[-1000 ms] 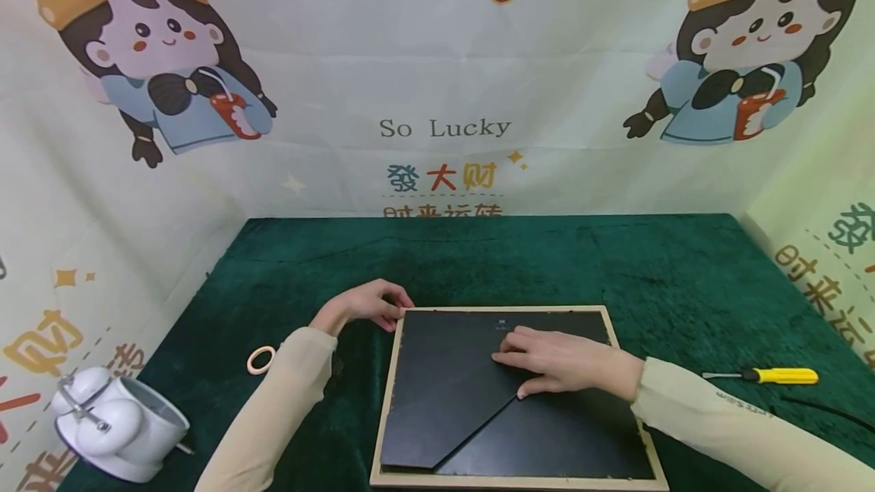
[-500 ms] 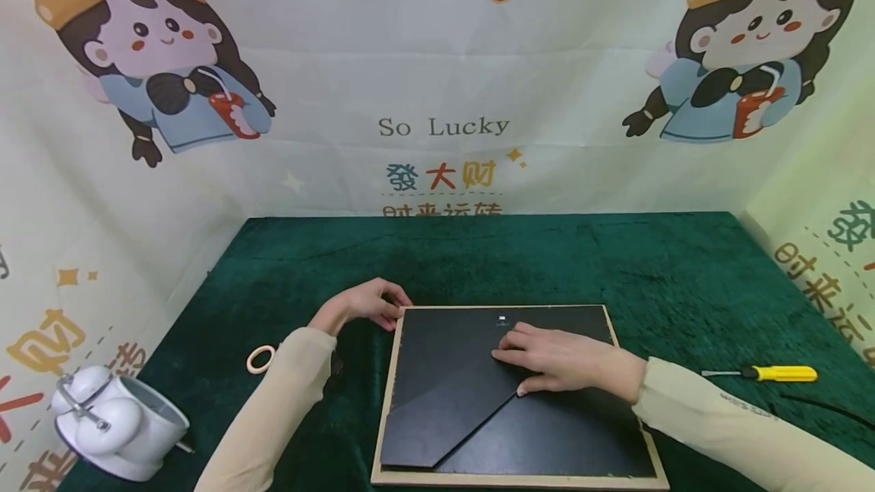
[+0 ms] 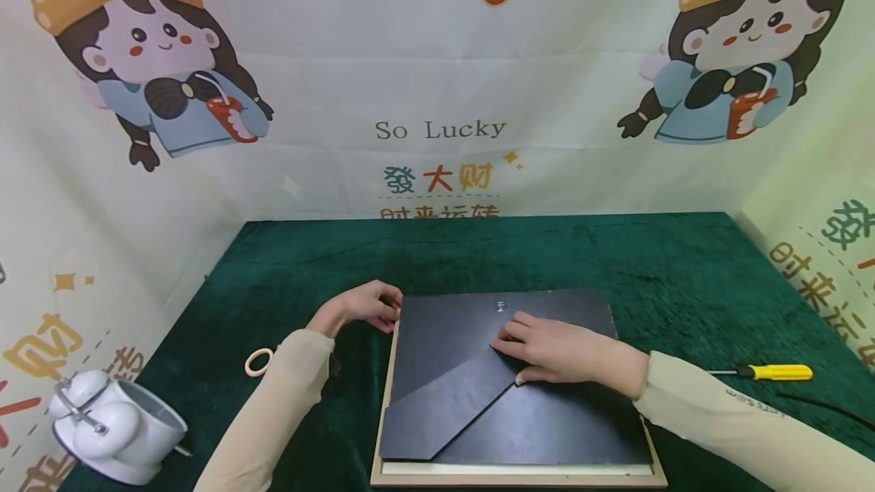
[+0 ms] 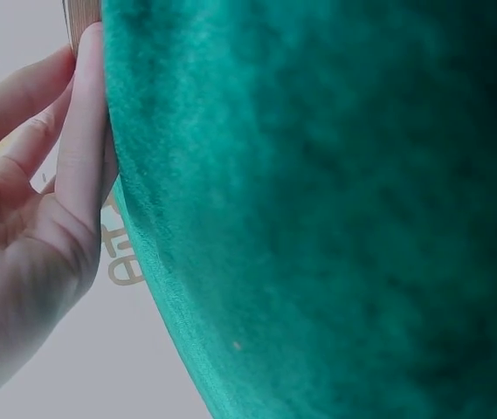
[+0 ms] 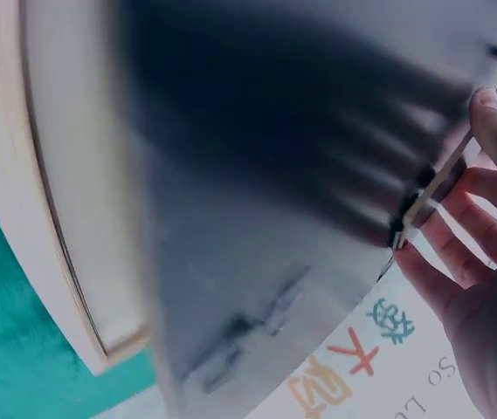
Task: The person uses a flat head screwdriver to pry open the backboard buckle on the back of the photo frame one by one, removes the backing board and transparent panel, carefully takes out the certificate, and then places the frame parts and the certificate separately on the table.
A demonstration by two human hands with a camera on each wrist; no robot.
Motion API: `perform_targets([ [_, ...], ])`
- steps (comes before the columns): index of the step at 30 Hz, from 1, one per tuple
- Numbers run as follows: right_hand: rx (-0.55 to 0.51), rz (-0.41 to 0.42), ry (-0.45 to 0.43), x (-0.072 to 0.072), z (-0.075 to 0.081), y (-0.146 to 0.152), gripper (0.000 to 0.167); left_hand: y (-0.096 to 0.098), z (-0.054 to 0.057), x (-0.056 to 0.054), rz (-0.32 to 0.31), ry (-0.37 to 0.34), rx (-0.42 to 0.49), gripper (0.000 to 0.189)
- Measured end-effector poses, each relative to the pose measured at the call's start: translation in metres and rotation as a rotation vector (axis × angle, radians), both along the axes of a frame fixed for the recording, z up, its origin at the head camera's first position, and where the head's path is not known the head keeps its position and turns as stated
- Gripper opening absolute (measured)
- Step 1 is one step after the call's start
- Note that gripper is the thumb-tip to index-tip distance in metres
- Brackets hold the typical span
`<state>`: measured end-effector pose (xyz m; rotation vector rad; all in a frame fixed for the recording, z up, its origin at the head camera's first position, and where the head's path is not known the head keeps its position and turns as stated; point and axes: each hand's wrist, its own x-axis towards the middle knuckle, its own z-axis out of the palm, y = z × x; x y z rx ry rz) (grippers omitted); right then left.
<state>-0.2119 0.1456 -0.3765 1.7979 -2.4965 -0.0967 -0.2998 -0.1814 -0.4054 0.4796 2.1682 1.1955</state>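
Note:
A picture frame (image 3: 519, 480) with a pale wooden rim lies face down on the green cloth. Its black back board (image 3: 437, 340) is raised out of the rim, and a white strip shows along the near side. My right hand (image 3: 560, 349) grips the edge of the board's easel stand (image 3: 444, 410), thumb on one face and fingers on the other, as the right wrist view shows. At the frame's far left corner, my left hand (image 3: 369, 306) pinches the wooden rim. The left wrist view has that hand (image 4: 47, 192) at the picture's edge.
A white twin-bell alarm clock (image 3: 116, 431) lies at the near left. Beside the left sleeve is a wooden ring (image 3: 248, 365). To the right lie a yellow-handled screwdriver (image 3: 779, 372) and a black cable (image 3: 827, 405). A printed backdrop (image 3: 437, 82) encloses the table.
The back board has come up out of the frame, lifted by the right hand on its stand, and now hides the rim's far side. The left hand has stayed at the corner.

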Motion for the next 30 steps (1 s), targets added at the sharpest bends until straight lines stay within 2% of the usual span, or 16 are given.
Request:
perform_targets([
  [3,-0.002,-0.004,0.005,-0.002,0.003,0.001,0.051,0.001,-0.001,0.000,-0.003,-0.005,0.008,0.012],
  [12,-0.004,-0.088,-0.149,0.009,0.000,0.014,0.050,0.004,-0.003,0.000,0.042,0.013,-0.021,0.016],
  [20,-0.044,-0.118,-0.186,0.021,-0.007,0.022,0.050,0.002,-0.003,0.000,0.038,0.027,-0.026,0.016],
  [30,-0.073,-0.183,-0.253,0.022,-0.014,0.024,0.054,0.003,-0.004,0.001,0.048,0.019,-0.030,0.016],
])
